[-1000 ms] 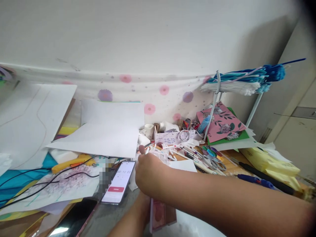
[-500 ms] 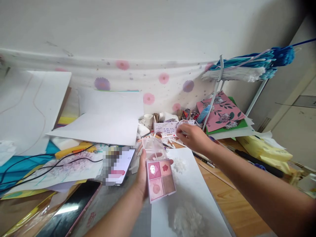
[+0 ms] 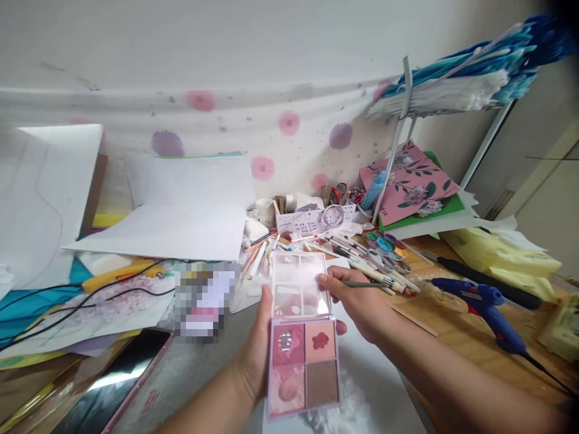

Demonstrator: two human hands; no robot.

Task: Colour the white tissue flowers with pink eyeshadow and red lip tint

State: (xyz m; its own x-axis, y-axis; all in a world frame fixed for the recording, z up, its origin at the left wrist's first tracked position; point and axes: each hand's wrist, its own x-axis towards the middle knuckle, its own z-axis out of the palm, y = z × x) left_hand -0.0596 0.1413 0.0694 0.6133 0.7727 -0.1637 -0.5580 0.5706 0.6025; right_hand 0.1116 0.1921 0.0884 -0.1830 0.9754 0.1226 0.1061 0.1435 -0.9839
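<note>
At lower centre, the left hand (image 3: 257, 349) grips an open palette (image 3: 304, 360) holding four powders, three pinkish, one brown. Beside its clear lid (image 3: 287, 277), the right hand (image 3: 355, 296) pinches a thin stick (image 3: 367, 284). Above, a white box (image 3: 294, 223) holds clutter.

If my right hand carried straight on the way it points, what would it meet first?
Most likely the palette's clear lid: the right hand's fingertips already overlap its right edge in this view, though depth leaves it unclear whether they touch.
</note>
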